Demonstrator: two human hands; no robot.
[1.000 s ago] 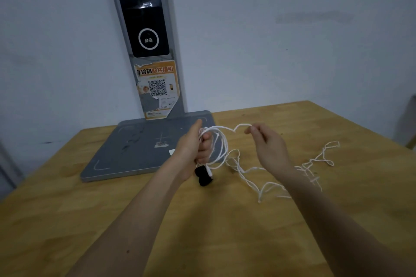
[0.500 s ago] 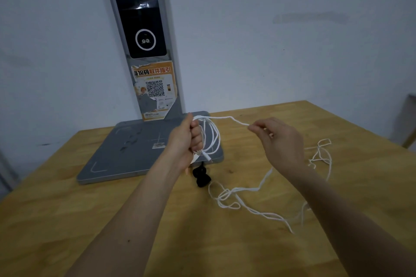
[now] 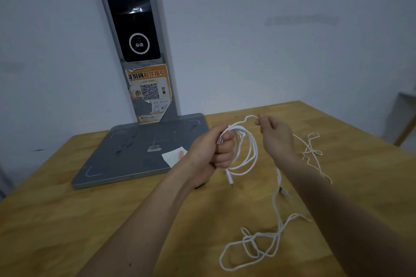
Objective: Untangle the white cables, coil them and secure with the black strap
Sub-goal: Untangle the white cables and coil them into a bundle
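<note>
Cable (image 3: 248,148) loops hang from our left hand (image 3: 213,148), which grips them; our right hand (image 3: 275,136) pinches the strand just beside. Loose tangle trails on the surface (image 3: 67,220). Orange sticker (image 3: 149,92) reads "取件指引".

1. We see a dim, bluish-grey frame with soft, even light and only faint shadows.
2. We catch a small glare on the black panel (image 3: 132,10) at upper left.
3. Wide-angle bending curves the table (image 3: 67,220) edges; the forearms at the bottom look soft.
</note>
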